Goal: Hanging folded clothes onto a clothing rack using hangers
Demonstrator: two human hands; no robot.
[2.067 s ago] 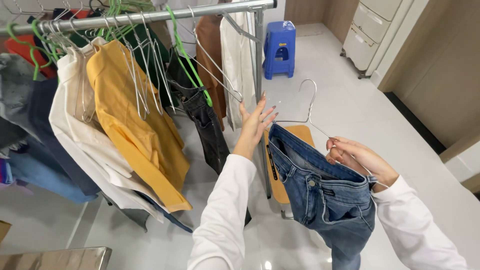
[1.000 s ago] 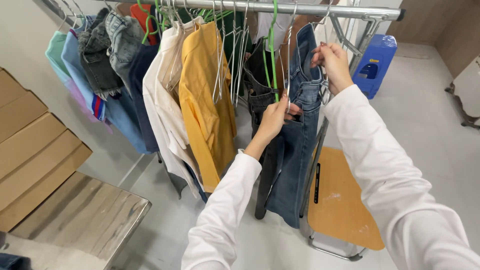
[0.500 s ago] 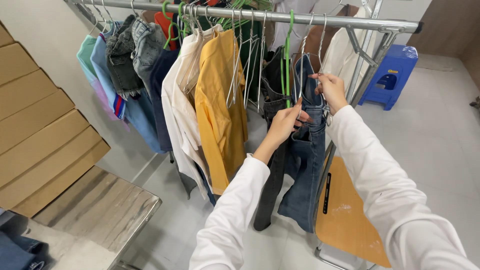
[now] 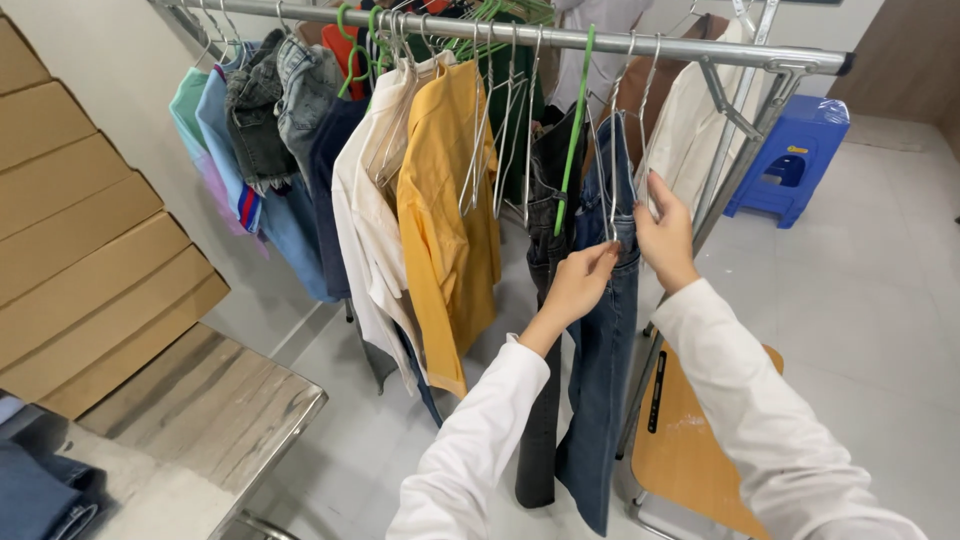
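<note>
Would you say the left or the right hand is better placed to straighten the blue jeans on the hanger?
Probably the left hand: its fingertips pinch the blue jeans at the waistband, while the right hand steadies them from the side.

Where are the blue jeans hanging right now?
In the head view, the blue jeans hang from the metal rail right of centre, between dark trousers and a cream garment, with both hands at the waistband.

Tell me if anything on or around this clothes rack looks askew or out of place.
A wooden chair lies tipped on its side on the floor beneath the rack's right end. On the rail, the blue jeans hang straight between the left hand and right hand. Nothing looks damaged.
</note>
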